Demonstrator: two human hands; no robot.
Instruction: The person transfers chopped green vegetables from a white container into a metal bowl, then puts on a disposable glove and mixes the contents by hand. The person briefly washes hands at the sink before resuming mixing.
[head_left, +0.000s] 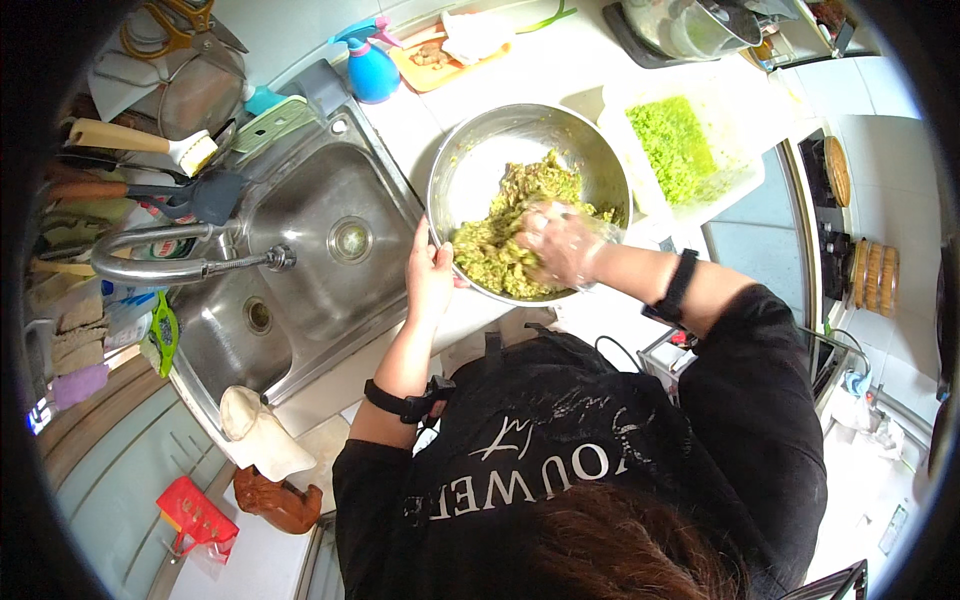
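A large stainless steel mixing bowl (480, 161) stands on the white counter, holding a chopped green and brownish mixture (491, 247). With its thumb on the rim and fingers at the outer wall, my left hand (431, 274) grips the bowl's near left side. My right hand (562, 244), in a clear plastic glove, is pressed into the mixture; its fingers are blurred and partly buried, so whether they close on any of it is unclear. Right of the bowl is a white plastic container (724, 202) with finely chopped greens (671, 150).
The double steel sink (307, 202) with its faucet (150, 259) lies left. Behind the bowl are a blue spray bottle (373, 73) and an orange tray (431, 75) with ginger. A pot (686, 30) stands at the back right; utensils, including a brush (135, 139), crowd the far left.
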